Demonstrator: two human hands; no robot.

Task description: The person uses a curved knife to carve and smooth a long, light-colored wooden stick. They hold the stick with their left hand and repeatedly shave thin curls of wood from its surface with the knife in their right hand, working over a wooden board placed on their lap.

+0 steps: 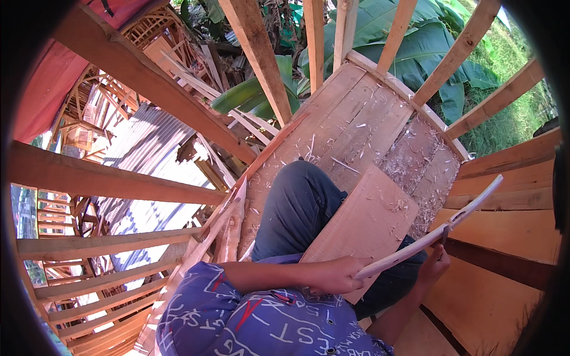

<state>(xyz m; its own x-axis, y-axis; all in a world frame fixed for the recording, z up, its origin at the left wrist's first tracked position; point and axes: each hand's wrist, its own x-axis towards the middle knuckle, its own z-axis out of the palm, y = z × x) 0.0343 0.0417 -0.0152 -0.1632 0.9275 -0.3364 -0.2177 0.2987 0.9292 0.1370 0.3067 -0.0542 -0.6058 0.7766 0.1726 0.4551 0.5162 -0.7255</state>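
A long, pale, slightly curved wooden strip [409, 251] slants up to the right across my lap, with small dark marks and a notch along it. My left hand [339, 275] is closed around its lower end. Just under the strip's middle is my right hand [434, 266], its fingers closed. A narrow dark piece rises from those fingers to the notch, but its kind is too small to tell. Beneath the strip, a flat wooden board [369, 216] leans over my bent legs, with a few curled shavings on it.
Wood shavings [424, 160] litter the plank floor [338, 113]. Upright wooden slats [314, 44] fence the floor at the left and far sides. Plank boards [504, 219] form a wall at the right. Beyond the slats are banana leaves [409, 47] and a corrugated metal sheet [148, 142].
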